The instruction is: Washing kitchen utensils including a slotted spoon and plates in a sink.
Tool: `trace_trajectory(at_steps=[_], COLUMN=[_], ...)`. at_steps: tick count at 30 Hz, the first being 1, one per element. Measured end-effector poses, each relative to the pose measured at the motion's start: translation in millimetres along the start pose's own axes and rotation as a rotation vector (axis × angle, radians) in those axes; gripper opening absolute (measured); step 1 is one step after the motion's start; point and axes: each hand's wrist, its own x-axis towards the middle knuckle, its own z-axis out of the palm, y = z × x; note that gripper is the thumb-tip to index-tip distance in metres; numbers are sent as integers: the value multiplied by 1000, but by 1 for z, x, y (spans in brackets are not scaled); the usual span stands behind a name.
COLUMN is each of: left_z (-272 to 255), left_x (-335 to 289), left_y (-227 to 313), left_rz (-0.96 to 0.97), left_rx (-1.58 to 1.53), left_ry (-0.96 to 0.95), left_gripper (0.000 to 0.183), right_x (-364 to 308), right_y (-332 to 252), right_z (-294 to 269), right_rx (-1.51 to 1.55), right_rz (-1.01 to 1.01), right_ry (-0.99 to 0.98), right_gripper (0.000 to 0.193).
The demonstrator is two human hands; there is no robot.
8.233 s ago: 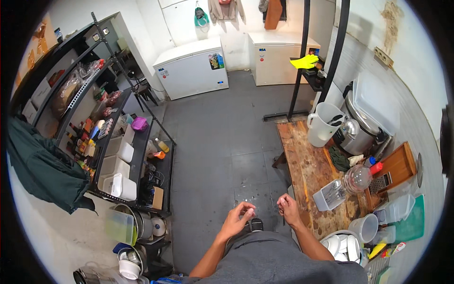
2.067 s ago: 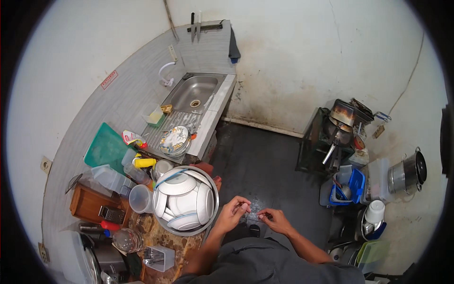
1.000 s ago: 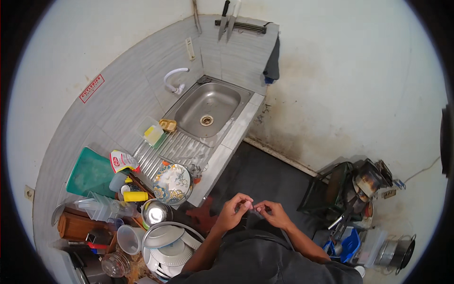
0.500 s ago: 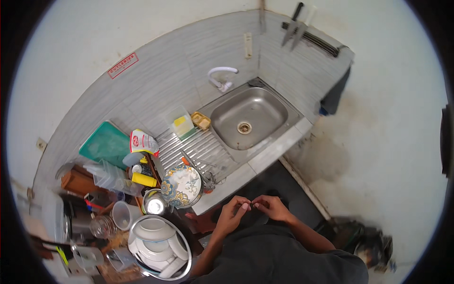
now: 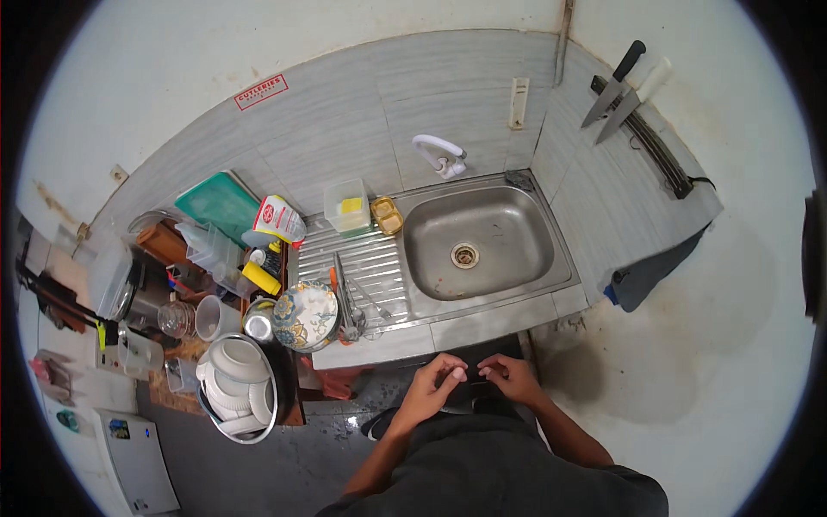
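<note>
My left hand (image 5: 433,384) and my right hand (image 5: 512,380) are held in front of my body, just short of the counter's front edge. Both have their fingers curled in, thumb tips close to the forefingers. A narrow gap separates the fingertips of the two hands, and no object shows in either. Beyond them is the steel sink (image 5: 560,258), with a white curved tap (image 5: 441,155) behind it. On the ribbed drainboard (image 5: 379,271) to the left are a patterned plate (image 5: 307,314), several pieces of cutlery (image 5: 349,302) and a clear tub (image 5: 346,208) with a yellow sponge.
A basin of white dishes (image 5: 233,388) stands at the left among jars and plastic containers. Two knives (image 5: 620,95) hang on a wall rack at the right, above a dark cloth (image 5: 659,269). A green board (image 5: 215,207) leans against the tiles. A small white fridge (image 5: 133,457) is lower left.
My hands have drawn slightly apart from fingertips nearly touching. The view has shifted, bringing more of the floor and the fridge at the left into sight.
</note>
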Motion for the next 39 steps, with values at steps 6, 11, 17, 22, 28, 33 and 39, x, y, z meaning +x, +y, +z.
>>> trace_trajectory(at_steps=[6, 11, 17, 22, 28, 33, 39], left_z=[39, 59, 64, 50, 24, 4, 10], left_x=[8, 4, -8, -6, -15, -68, -140], left_y=[-10, -11, -9, -6, -2, -23, -37], left_rz=[15, 20, -35, -15, 32, -108, -200], left_rx=[-2, 23, -8, 38, 108, 414, 378], left_ry=[89, 158, 240, 182, 291, 404, 696], left_gripper=[16, 16, 16, 17, 20, 22, 21], right_x=[3, 8, 18, 28, 56, 150, 279], right_y=[5, 18, 12, 13, 1, 22, 75], right_z=[-38, -51, -51, -41, -15, 54, 155], right_rx=[3, 35, -27, -14, -231, -438, -166], right_rz=[-3, -64, -72, -101, -165, -265, 606], right_ry=[-60, -124, -210, -208, -366, -542, -281], right_gripper=[17, 17, 17, 18, 18, 18, 43])
